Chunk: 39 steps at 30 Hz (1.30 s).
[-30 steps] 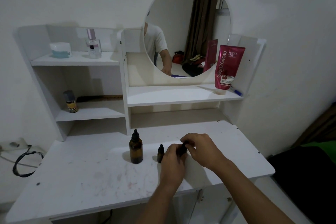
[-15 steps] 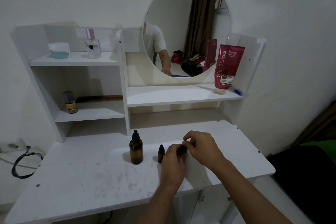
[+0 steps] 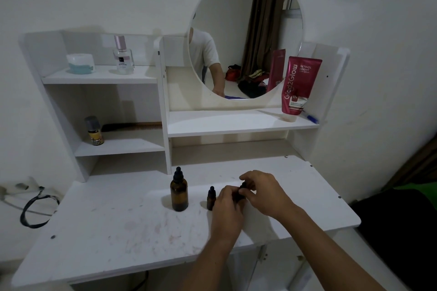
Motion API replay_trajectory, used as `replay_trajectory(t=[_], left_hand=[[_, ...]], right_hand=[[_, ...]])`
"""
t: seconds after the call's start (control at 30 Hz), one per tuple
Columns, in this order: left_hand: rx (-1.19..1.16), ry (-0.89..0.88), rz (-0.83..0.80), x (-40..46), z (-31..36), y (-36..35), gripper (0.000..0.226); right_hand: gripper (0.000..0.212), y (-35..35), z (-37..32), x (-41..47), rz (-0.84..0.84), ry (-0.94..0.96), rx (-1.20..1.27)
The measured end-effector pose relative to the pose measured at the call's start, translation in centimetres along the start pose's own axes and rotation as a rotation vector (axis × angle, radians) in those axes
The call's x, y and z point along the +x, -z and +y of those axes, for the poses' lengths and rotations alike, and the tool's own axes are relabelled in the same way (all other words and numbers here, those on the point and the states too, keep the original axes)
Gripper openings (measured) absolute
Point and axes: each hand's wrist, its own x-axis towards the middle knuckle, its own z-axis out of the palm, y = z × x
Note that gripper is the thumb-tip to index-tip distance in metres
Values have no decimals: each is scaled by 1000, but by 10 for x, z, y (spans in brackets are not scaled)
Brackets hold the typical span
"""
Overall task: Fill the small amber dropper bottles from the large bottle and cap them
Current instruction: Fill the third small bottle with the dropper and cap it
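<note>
Hands meet near the tabletop (image 3: 118, 231) middle: the left hand (image 3: 228, 205) curls around a small dropper bottle (image 3: 238, 196), mostly hidden, while the right hand (image 3: 264, 192) pinches its black cap (image 3: 243, 185). Just left, a second small bottle (image 3: 211, 198) and the large amber bottle (image 3: 179, 190) stand upright, droppers pointing up.

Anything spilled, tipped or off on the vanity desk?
No spill or tipped bottle shows. The large amber bottle and one small dropper bottle stand upright and capped. The desk top has faint reddish smudges. A black cable hangs loose off its left edge.
</note>
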Motion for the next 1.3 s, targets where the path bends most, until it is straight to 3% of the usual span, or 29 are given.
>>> replay_trajectory(t=[0.17,0.43,0.6,0.83,1.07,1.3], left_hand=[[14,20,-8,0,2,1,17],[9,32,4,-1,5,1,16],[13,15,19,-2,5,1,21],[-33,78,-44,-21,11,16,52],[-86,88,-103,-56,6,86,37],[2,183,170,-52,-17,162,30]], right_hand=[[21,7,11,2,-76,18,-4],[7,-10,10,-8,77,-10,17],[12,-15,7,-13,101,-10,28],[39,-10,1,-21,173,20,65],[29,-8,-41,-17,302,139,152],[31,-34,-97,2,209,215,321]])
